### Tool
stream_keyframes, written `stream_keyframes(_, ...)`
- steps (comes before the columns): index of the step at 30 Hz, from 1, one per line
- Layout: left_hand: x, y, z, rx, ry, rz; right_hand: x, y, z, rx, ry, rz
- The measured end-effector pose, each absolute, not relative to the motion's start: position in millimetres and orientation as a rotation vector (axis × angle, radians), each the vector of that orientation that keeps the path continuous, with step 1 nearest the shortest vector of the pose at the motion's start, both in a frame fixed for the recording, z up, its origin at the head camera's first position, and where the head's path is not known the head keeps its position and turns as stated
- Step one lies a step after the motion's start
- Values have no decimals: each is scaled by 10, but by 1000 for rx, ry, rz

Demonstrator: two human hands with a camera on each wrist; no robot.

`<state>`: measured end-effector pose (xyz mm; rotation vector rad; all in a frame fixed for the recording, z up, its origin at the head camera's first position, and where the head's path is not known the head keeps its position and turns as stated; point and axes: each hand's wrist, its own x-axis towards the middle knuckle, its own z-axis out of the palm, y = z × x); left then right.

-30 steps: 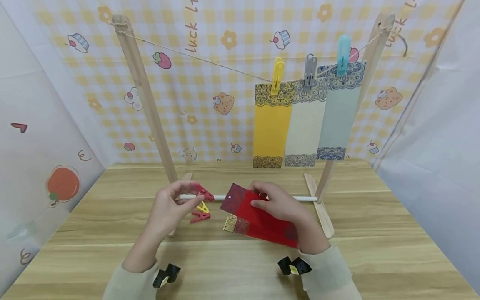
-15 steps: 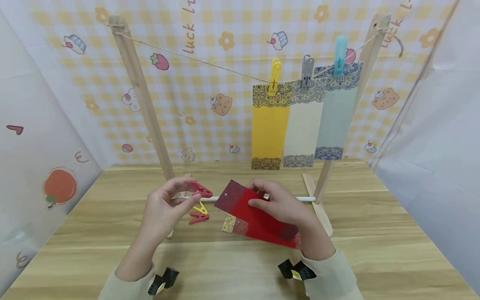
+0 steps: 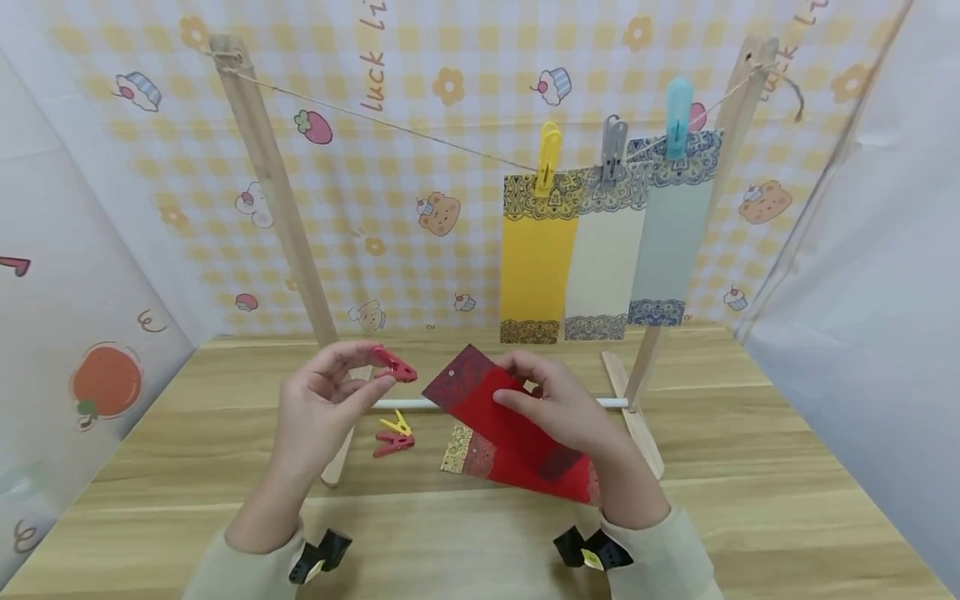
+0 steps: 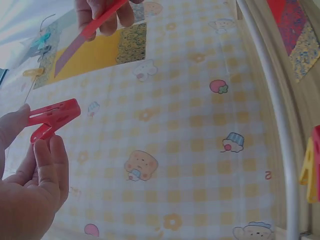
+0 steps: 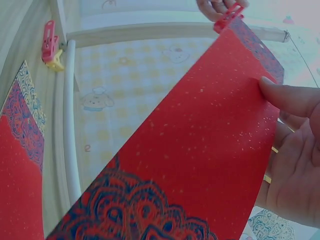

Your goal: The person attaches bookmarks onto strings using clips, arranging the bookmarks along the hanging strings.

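My left hand (image 3: pixel 318 408) pinches a red clothespin (image 3: pixel 395 365) between thumb and fingers, to the left of the card's upper corner and apart from it. In the left wrist view the red clothespin (image 4: pixel 55 117) points away from the fingertips. A red card (image 3: pixel 517 417) with dark patterned ends is gripped at its edge by my right hand (image 3: pixel 566 408), tilted above the table. In the right wrist view the red card (image 5: pixel 200 120) shows gold flecks and a small hole near its far end. Below it lie another red card (image 3: pixel 577 483) and a yellow-patterned card end (image 3: pixel 456 450).
A yellow clothespin (image 3: pixel 397 423) and another red clothespin (image 3: pixel 393 442) lie on the table. On a string (image 3: pixel 390 132) between wooden posts (image 3: pixel 273 183) hang a yellow card (image 3: pixel 532 267), a cream card (image 3: pixel 600 267) and a pale blue card (image 3: pixel 667 250). A white rod (image 3: pixel 408 403) spans the stand low down.
My left hand has shifted slightly left and up with the red clothespin. The red card's upper end has risen and tilted more steeply. The head view has shifted a little.
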<state>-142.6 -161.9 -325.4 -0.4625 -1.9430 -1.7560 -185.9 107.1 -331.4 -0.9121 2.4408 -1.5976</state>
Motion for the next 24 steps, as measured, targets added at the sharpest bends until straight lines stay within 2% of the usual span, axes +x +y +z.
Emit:
stream_keyframes(6,-1467,-1625,-3085,-474,-1956,-1728,-1869,1037,-3265,-872,2385,-1770)
stream_keyframes(15,-1547,-1650,-2897,-664,-1899,-1625,-1919,1004,-3253,-666,2330,-2038)
stream_keyframes(24,-1645,-1601,-2581,-661,-1929,-1503,-1961,936,-3105,-558,2305,-2231)
